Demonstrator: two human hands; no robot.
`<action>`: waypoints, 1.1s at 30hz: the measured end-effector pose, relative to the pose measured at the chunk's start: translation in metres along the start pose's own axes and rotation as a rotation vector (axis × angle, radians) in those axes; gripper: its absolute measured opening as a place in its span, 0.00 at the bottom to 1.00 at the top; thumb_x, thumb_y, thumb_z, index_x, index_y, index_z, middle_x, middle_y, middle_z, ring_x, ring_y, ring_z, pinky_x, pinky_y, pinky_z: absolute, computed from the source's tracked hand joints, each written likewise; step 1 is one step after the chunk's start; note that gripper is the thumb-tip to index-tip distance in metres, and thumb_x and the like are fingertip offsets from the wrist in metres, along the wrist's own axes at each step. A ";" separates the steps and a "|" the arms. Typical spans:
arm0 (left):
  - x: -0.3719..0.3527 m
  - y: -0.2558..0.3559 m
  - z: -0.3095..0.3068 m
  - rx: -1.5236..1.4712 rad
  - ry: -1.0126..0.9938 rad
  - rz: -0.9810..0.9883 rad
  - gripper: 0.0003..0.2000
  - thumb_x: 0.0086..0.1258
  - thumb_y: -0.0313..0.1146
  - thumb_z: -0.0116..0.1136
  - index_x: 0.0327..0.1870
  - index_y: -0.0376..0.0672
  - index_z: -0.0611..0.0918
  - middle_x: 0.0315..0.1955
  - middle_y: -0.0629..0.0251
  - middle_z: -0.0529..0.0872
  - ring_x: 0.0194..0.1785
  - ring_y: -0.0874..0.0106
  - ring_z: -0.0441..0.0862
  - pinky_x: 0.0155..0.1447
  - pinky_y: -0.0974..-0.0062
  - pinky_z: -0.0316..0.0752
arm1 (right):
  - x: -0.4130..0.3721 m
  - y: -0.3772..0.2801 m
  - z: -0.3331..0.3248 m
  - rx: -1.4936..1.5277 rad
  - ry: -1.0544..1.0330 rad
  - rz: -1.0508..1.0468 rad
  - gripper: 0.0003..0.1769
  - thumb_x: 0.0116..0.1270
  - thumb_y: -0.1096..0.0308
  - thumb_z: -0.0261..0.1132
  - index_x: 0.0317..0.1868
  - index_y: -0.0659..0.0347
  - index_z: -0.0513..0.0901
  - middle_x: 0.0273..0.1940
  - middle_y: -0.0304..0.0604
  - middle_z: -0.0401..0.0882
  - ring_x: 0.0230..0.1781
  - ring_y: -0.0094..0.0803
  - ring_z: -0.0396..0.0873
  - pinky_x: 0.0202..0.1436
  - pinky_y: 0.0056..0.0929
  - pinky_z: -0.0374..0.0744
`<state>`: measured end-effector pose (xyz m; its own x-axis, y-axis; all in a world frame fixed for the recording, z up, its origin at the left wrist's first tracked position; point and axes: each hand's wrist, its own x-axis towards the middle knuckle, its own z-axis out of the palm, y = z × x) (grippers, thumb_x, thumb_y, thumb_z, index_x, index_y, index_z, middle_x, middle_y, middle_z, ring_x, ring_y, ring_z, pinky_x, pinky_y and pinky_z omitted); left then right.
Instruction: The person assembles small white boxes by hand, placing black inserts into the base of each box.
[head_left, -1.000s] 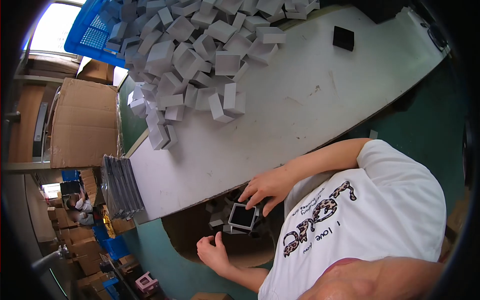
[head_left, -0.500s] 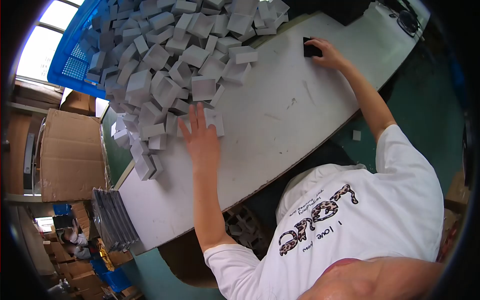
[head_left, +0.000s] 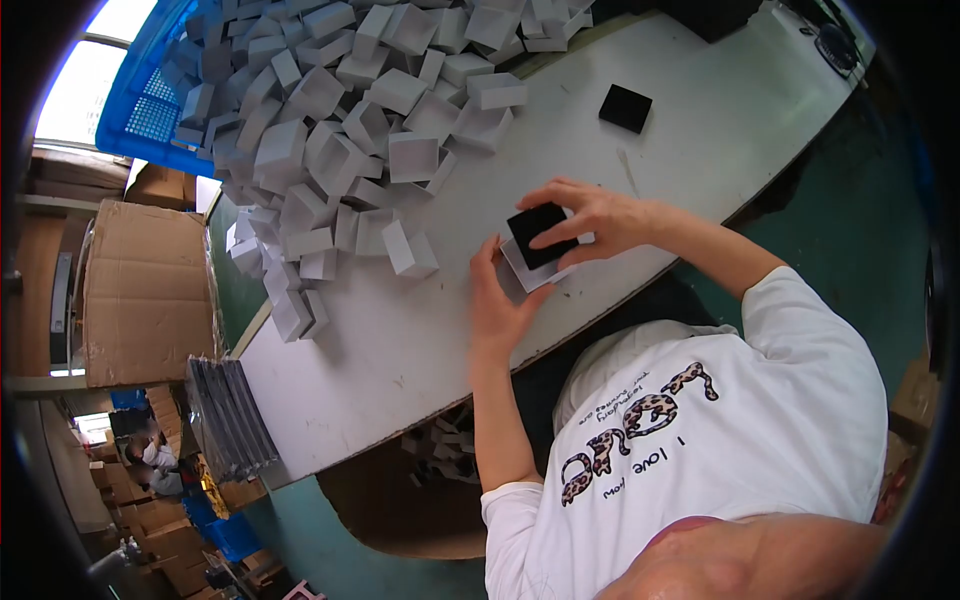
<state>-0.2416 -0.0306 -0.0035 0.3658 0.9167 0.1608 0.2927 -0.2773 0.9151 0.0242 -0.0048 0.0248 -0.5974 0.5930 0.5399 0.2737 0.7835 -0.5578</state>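
Observation:
Over the near side of the table, my left hand (head_left: 503,305) grips a small open white box (head_left: 540,279), thumb and fingers on its sides. My right hand (head_left: 607,222) holds a black square block (head_left: 542,236) tilted above that box's opening, overlapping it in this view. A second black square (head_left: 626,108) lies flat on the table, beyond my right hand. To the left spreads a large heap of open white boxes (head_left: 413,158), some tipped on their sides.
A blue plastic crate (head_left: 150,110) stands behind the heap. At the left are a cardboard carton (head_left: 150,295) and a wrapped stack of grey sheets (head_left: 230,425). A black object (head_left: 705,15) sits at the table's back edge. Below the table, an open carton (head_left: 400,520) holds several pieces.
My left hand has left the heap with a white box and come right. My right hand has drawn a black block toward me, over the box; another black square stays behind.

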 end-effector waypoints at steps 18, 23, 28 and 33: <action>-0.075 0.033 -0.069 0.465 -0.102 -0.143 0.27 0.57 0.33 0.82 0.61 0.54 0.89 0.68 0.46 0.70 0.68 0.46 0.75 0.71 0.55 0.74 | -0.049 0.066 -0.058 -0.838 0.460 0.353 0.31 0.74 0.49 0.69 0.73 0.50 0.77 0.78 0.51 0.72 0.80 0.49 0.67 0.80 0.55 0.65; -0.128 0.072 -0.148 0.755 0.013 -0.307 0.16 0.55 0.36 0.85 0.44 0.47 0.93 0.63 0.53 0.77 0.69 0.51 0.75 0.65 0.53 0.78 | -0.098 0.128 -0.076 -0.879 0.374 0.609 0.31 0.69 0.52 0.75 0.69 0.52 0.78 0.75 0.53 0.74 0.76 0.51 0.72 0.78 0.52 0.69; -0.042 0.074 -0.114 0.961 0.282 0.162 0.18 0.67 0.18 0.67 0.55 0.48 0.89 0.69 0.49 0.73 0.77 0.48 0.69 0.70 0.50 0.75 | -0.086 0.125 -0.069 -0.754 0.350 0.648 0.27 0.69 0.51 0.74 0.64 0.52 0.82 0.71 0.49 0.79 0.70 0.51 0.77 0.73 0.51 0.74; 0.035 0.001 -0.104 0.994 0.075 0.173 0.18 0.68 0.13 0.61 0.53 0.46 0.88 0.76 0.47 0.67 0.78 0.45 0.67 0.73 0.50 0.75 | -0.092 0.110 -0.069 -0.885 0.349 0.583 0.23 0.73 0.52 0.72 0.63 0.50 0.86 0.68 0.48 0.81 0.68 0.50 0.78 0.70 0.49 0.76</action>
<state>-0.3205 0.0307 0.0418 0.4265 0.8474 0.3164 0.8565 -0.4908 0.1599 0.1616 0.0394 -0.0427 0.0044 0.8239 0.5668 0.9667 0.1416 -0.2133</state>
